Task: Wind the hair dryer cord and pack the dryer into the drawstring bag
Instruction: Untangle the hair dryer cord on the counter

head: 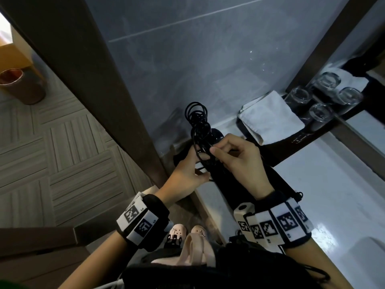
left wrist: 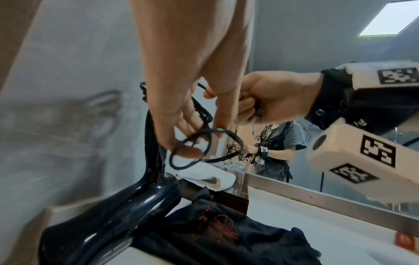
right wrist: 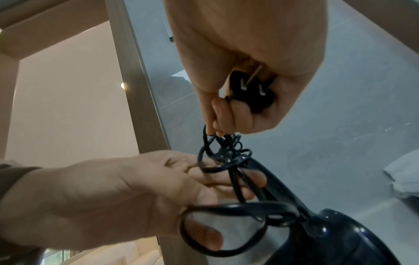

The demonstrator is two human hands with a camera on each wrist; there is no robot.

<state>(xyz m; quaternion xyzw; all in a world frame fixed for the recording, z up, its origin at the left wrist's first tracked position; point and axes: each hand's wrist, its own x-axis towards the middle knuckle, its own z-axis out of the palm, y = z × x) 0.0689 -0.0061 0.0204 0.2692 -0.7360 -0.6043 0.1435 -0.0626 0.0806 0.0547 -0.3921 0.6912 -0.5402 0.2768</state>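
Note:
The black hair dryer [left wrist: 106, 213] rests with its glossy body low against the grey wall and its handle pointing up. My left hand [head: 199, 163] curls round the handle [right wrist: 278, 186], thumb through a cord loop. Several loops of the black cord [head: 196, 114] stand bunched above the handle's end. My right hand [head: 215, 152] holds the plug [right wrist: 251, 93] in its palm and pinches the cord at the bunch. Under both hands the black drawstring bag [left wrist: 226, 233], with a red print, lies flat on the white counter [head: 325, 195].
A folded white towel [head: 268, 119] and upturned glasses [head: 320, 113] sit on a dark tray at the back right, by a mirror. A wooden door frame [head: 100, 90] stands at the left. A bin [head: 21, 85] is on the floor. A small red item [left wrist: 406, 242] lies on the counter.

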